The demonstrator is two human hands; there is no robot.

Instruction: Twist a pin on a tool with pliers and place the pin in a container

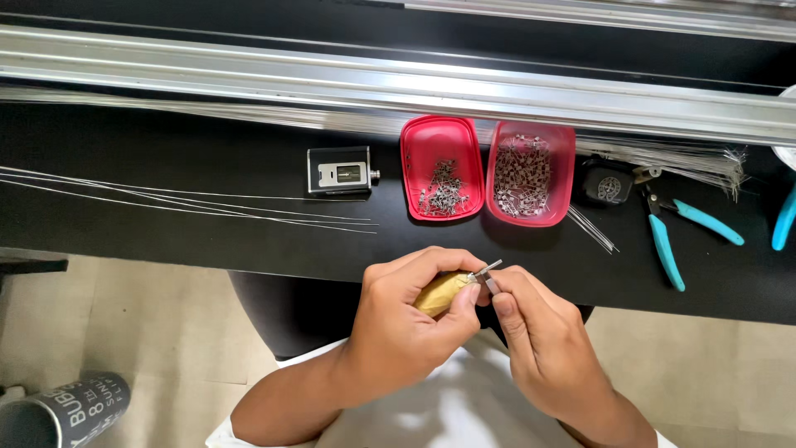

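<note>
My left hand [410,319] is closed around a small yellow-handled tool [441,292] held over my lap. A short metal tip [487,269] sticks out of it toward the table edge. My right hand [535,332] pinches that metal tip, or a tiny metal part on it, between thumb and forefinger. Both hands touch each other just below the black table [166,158]. Two red oval trays sit straight ahead: the left tray [442,133] holds a small heap of tiny metal parts, the right tray [531,137] holds many more.
Long thin wires [191,203] lie across the table's left. A small black and silver device [340,172] sits beside the trays. Teal-handled pliers [667,241] and a black round object [608,184] lie at right. An aluminium rail [398,83] runs along the back. A printed cylinder [66,411] lies on the floor.
</note>
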